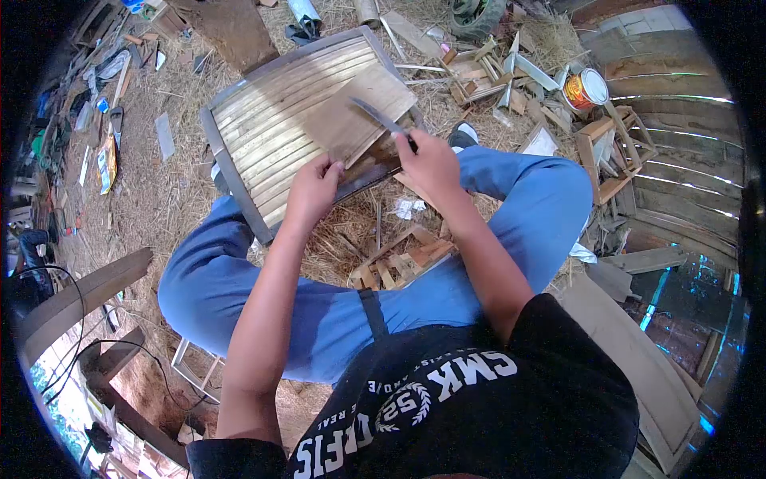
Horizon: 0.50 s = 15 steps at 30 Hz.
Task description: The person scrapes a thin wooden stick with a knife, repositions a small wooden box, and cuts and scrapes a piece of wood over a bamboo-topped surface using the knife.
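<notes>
My right hand (428, 164) is wrapped around the dark handle of a knife (377, 115), whose blade points away and to the left. Under the blade lies a thin brown wooden sheet (339, 120), tilted on a slatted wooden panel (263, 132) with a dark frame. My left hand (315, 188) has its thumb and fingers pinched at the near corner of the sheet, by the panel's near edge. The fingertips partly cover that corner. The panel sits in front of my bent knees.
Straw and wood scraps cover the ground. Between my legs are several small wood pieces (407, 259). A paint can (586, 88) and a small wooden frame (614, 152) stand at right, near a plank wall (678, 120). Beyond the panel rises a wooden post (227, 32).
</notes>
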Tool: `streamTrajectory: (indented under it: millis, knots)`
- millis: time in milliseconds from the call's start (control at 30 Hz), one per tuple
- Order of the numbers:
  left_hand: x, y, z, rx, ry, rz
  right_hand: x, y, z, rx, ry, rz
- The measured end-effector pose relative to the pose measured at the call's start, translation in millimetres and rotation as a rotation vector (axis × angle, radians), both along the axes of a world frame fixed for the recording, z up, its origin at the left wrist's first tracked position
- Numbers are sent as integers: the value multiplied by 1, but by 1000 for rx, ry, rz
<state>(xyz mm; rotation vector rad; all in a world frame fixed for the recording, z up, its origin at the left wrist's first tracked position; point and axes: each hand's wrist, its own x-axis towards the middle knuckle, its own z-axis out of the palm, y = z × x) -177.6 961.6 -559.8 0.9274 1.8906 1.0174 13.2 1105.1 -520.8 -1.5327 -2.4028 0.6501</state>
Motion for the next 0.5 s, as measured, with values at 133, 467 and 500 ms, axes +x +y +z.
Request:
streamTrajectory:
  millis: [133,467,500]
  knots:
    - [4,3,25,-65,-24,-4,0,-26,9,-8,-80,209]
    - [4,1,16,-33,48,9,-5,-17,11,-52,-94,99]
    - [3,0,14,-35,47,11,-6,-21,11,-51,-112,120]
